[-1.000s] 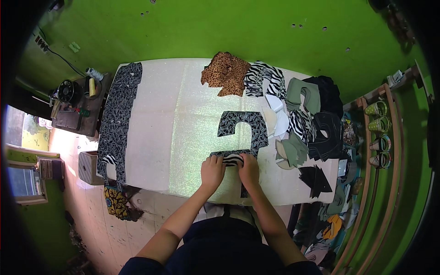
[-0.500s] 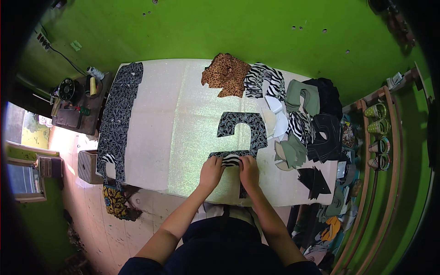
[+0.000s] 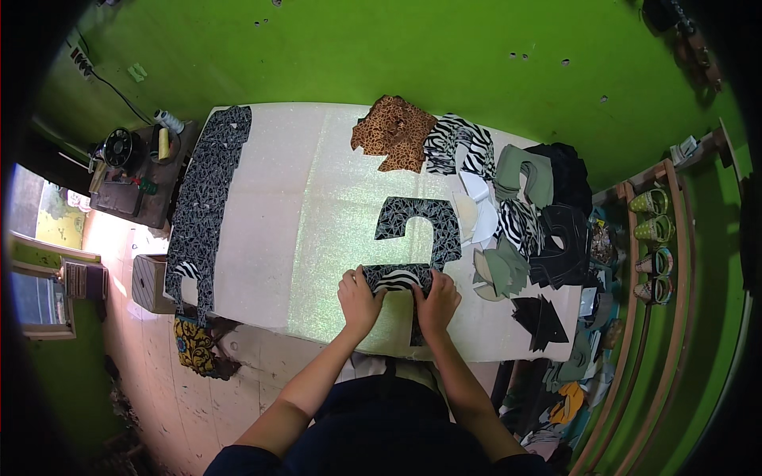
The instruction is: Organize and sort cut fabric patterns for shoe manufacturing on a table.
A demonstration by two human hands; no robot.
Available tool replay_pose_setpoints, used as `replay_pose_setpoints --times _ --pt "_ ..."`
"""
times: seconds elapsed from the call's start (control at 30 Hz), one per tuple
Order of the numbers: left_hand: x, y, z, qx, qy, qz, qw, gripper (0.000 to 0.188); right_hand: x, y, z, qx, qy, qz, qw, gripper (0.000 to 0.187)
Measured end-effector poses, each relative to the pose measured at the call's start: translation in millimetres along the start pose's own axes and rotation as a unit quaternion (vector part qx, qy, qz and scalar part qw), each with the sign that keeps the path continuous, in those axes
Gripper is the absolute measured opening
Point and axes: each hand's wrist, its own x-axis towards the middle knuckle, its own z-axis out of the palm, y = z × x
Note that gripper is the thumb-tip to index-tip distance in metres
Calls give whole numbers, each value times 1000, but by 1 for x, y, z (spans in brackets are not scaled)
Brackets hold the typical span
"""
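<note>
Here we go, at the middle of the near side of the white, faintly glittering table [image 3: 262,214]: the left hand [image 3: 359,303] is pinching one end of a black-and-grey line-patterned fabric piece [image 3: 373,276], and the right hand [image 3: 436,305] has the other! Between the thumbs sits a curved zebra-striped fabric band [image 3: 398,279], long axis running left to right along the table, its arch bulging to the far edge, its ends bending to the near edge. Just beyond lies a hook-shaped patterned cutting [image 3: 444,230], mouth facing the table's left end; whether it overlaps the held piece, I can't tell. Any lettering is too small to read.

Across the table now! A long row of patterned pieces [image 3: 208,190] lines its left end; brown leopard-print fabric [image 3: 393,131] sits at the far edge; sage-green cuttings [image 3: 541,170] and black pointed scraps [image 3: 541,321] crowd the right. Past the far edge rises a bright green wall [image 3: 397,47]; off the right end, a wooden rack [image 3: 644,175] carries small patterned shoes [image 3: 653,229].
</note>
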Motion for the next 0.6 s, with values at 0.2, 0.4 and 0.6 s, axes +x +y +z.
replay_pose_setpoints --times 0.2,0.4,0.6 --pt "2 1 -3 -14 -5 -23 1000 63 3 4 -2 16 -24 54 998 48" --pt "-6 0 -2 -78 -31 -7 996 42 2 7 2 67 -26 17 997 37" --pt "-13 2 -18 -158 -77 -74 982 32 -1 -1 -8 135 -99 51 985 32"
